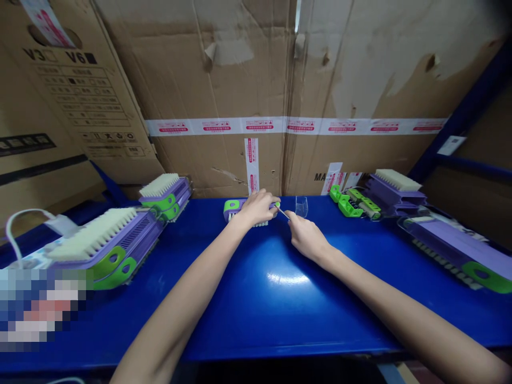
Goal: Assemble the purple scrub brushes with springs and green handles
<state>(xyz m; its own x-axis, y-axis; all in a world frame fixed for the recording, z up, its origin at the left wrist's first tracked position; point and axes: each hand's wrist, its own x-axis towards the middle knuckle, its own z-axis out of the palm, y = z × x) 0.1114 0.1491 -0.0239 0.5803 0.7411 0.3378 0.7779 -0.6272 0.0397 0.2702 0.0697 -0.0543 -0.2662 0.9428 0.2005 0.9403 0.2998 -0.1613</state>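
Observation:
A purple brush [242, 203] with green ends and white bristles lies on the blue table near its back edge. My left hand [256, 207] is closed over the top of it and covers its middle. In my right hand [307, 234] is a screwdriver [282, 212]; its thin metal shaft points up and left, and the fist hides its handle. The shaft's tip is at the brush's right green end, though whether it touches is too small to tell. Just right of the brush stands a small clear plastic box [301, 206].
Stacked purple brushes [136, 234] sit at left, with more brushes [456, 248] at right. Loose green parts [352, 204] lie before the right stack. A white power strip and cable [60, 224] are at far left. Cardboard [224, 69] walls the back of the blue table [256, 309].

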